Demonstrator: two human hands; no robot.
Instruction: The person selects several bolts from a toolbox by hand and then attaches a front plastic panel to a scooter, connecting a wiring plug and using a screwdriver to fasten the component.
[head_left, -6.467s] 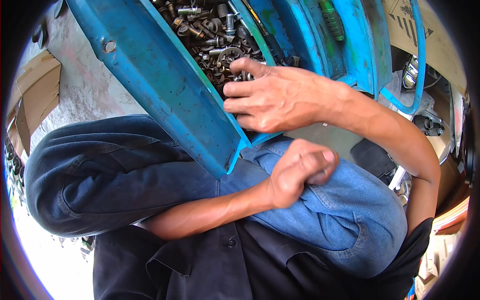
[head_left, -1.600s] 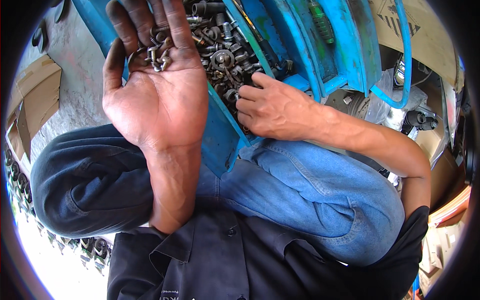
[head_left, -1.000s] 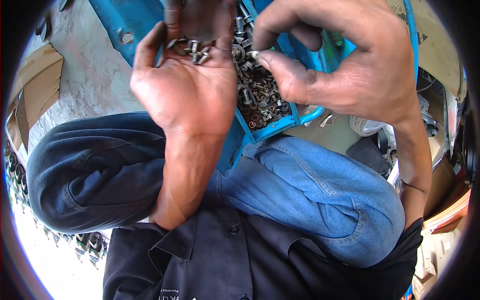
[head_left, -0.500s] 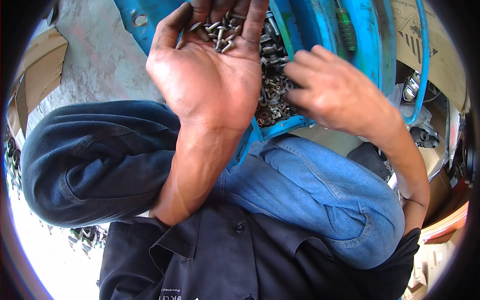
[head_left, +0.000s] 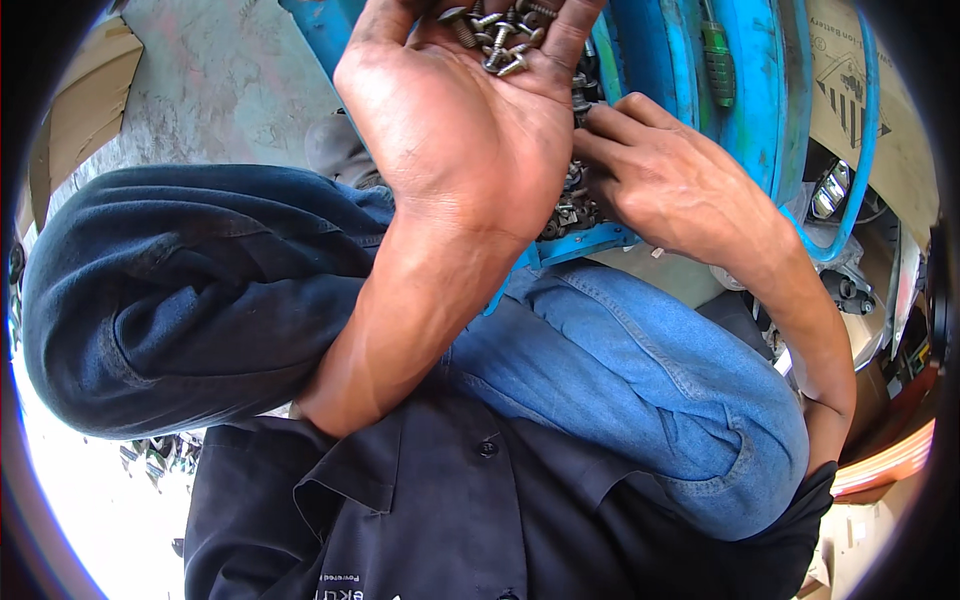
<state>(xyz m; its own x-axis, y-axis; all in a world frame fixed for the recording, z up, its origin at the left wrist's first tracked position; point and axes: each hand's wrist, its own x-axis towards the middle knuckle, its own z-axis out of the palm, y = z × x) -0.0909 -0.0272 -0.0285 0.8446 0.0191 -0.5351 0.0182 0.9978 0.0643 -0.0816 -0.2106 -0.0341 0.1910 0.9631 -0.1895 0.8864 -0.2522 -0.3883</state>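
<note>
My left hand (head_left: 465, 140) is palm up at the top middle. Its cupped palm and fingers hold several metal screws (head_left: 502, 40), loose in a small heap. Just to its right, my right hand (head_left: 690, 185) reaches down into a blue metal toolbox (head_left: 585, 243), knuckles bent and fingers curled together. Its fingertips are among loose screws, nuts and bolts (head_left: 572, 217) in a narrow compartment. What they pinch, if anything, is hidden. My left hand covers much of that compartment.
A green-handled screwdriver (head_left: 717, 65) lies in the toolbox's right-hand section. The blue carrying handle (head_left: 868, 130) curves beside a cardboard box (head_left: 840, 80) at the right. More cardboard (head_left: 100, 90) stands at the far left. My bent legs, in blue jeans (head_left: 640, 370), lie close below the toolbox.
My left hand, still bearing the screws, appears farther right and slightly higher, covering more of the compartment. My right hand's fingers have dipped in among the hardware. The view has shifted a little.
</note>
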